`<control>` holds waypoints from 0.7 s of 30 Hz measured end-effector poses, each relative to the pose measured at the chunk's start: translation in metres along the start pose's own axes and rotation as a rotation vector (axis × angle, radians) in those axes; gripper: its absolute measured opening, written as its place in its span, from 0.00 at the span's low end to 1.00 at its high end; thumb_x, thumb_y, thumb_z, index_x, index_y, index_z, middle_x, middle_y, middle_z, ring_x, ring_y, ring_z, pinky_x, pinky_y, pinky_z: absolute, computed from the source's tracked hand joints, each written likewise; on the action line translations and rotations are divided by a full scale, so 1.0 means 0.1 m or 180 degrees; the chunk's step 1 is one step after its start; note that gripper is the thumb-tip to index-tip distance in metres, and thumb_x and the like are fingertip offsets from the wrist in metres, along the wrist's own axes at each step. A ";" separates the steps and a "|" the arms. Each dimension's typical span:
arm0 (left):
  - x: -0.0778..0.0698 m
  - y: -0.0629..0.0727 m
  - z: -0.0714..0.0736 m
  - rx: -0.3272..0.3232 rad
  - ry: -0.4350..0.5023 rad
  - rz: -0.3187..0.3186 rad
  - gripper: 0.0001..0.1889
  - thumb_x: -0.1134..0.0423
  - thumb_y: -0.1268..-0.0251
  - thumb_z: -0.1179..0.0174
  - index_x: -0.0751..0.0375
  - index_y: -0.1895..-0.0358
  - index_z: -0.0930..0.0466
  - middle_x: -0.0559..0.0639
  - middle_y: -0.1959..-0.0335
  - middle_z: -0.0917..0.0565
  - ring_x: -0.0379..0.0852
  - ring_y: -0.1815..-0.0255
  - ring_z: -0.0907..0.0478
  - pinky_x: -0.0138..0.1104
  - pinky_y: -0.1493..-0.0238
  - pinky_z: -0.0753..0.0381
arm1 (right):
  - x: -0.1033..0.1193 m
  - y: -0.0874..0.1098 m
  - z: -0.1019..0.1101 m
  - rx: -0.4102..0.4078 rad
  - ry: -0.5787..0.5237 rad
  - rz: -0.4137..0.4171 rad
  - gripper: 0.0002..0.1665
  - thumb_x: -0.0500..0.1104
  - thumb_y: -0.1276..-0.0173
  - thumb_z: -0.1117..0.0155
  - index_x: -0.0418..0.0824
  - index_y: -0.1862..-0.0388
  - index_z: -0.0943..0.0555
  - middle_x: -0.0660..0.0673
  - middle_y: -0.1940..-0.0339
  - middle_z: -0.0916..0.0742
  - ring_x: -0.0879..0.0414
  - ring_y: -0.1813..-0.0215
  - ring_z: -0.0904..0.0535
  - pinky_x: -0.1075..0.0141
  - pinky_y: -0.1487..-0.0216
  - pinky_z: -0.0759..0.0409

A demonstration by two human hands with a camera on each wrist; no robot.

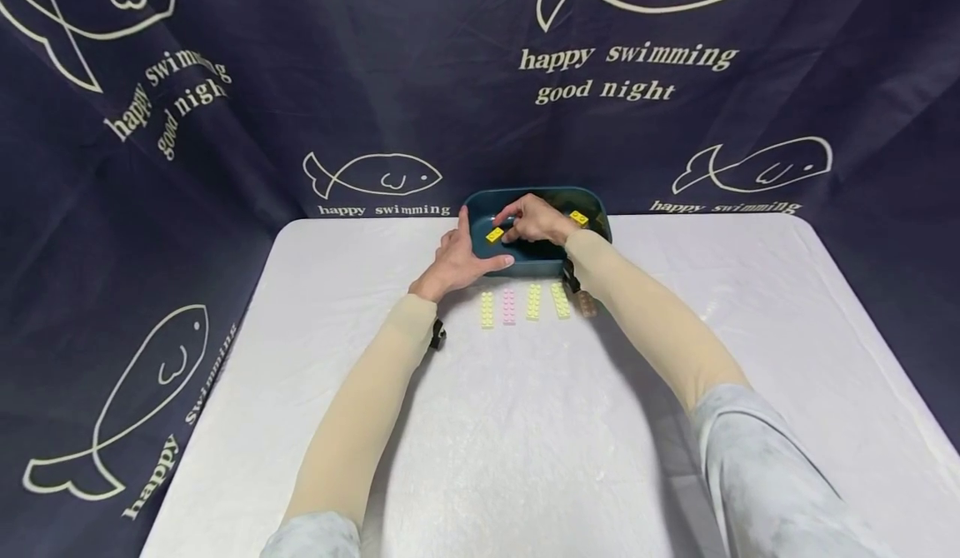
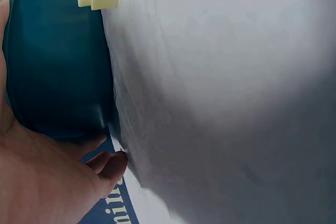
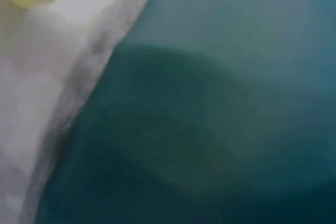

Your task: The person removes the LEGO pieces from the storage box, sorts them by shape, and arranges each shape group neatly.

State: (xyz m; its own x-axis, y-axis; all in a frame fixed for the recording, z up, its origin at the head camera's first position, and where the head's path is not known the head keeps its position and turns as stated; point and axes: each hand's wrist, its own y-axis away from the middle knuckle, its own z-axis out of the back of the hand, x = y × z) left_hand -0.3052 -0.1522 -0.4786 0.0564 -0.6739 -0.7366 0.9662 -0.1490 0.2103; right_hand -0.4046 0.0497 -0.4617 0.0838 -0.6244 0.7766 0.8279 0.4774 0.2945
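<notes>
A teal bin (image 1: 540, 270) stands at the far edge of the white table. My left hand (image 1: 453, 260) rests at its near left corner, thumb along the front rim and index finger stretched along the left side. In the left wrist view the other fingertips of that hand bend beside the bin's wall. My right hand (image 1: 534, 221) reaches down inside the bin, thumb and index finger apart. A yellow toy brick (image 1: 495, 235) lies right by those fingertips; contact is unclear. Another yellow brick (image 1: 579, 218) shows behind the right wrist. The right wrist view is blurred and shows no fingers.
A row of upright-laid bricks lies before the bin: pale yellow (image 1: 487, 310), pink (image 1: 509, 306), pale yellow (image 1: 533, 301), pale yellow (image 1: 560, 301) and a brownish one (image 1: 587, 304) partly beside the right wrist strap. A dark blue curtain (image 1: 450, 83) hangs behind.
</notes>
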 end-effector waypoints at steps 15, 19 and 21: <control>-0.01 0.00 0.02 -0.0014 -0.0020 -0.0014 0.71 0.29 0.35 0.29 0.43 0.09 0.79 0.64 0.08 0.53 0.67 0.07 0.54 0.66 0.14 0.41 | 0.05 -0.01 -0.02 -0.0007 0.0071 -0.0079 0.16 0.33 0.27 0.25 0.40 0.41 0.09 0.52 0.73 0.20 0.62 0.81 0.34 0.69 0.73 0.31; 0.00 0.00 0.02 0.0011 -0.0017 -0.0006 0.70 0.30 0.34 0.29 0.42 0.09 0.80 0.64 0.08 0.54 0.67 0.07 0.55 0.65 0.13 0.41 | 0.04 -0.02 -0.04 -0.0010 0.0133 -0.0103 0.15 0.34 0.26 0.26 0.40 0.42 0.09 0.54 0.82 0.25 0.62 0.82 0.35 0.68 0.74 0.32; 0.00 0.00 0.01 0.0019 -0.0009 -0.0013 0.71 0.30 0.34 0.29 0.42 0.09 0.80 0.64 0.08 0.54 0.67 0.07 0.55 0.66 0.14 0.41 | 0.03 -0.02 -0.06 -0.0047 0.0156 -0.0091 0.13 0.34 0.25 0.27 0.39 0.44 0.08 0.54 0.79 0.23 0.62 0.82 0.35 0.68 0.74 0.32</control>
State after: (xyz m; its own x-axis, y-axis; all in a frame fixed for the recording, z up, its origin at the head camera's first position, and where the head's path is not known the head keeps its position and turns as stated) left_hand -0.3057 -0.1526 -0.4778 0.0519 -0.6753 -0.7357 0.9649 -0.1561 0.2113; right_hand -0.4029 0.0433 -0.4634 0.0866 -0.6673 0.7397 0.8384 0.4499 0.3077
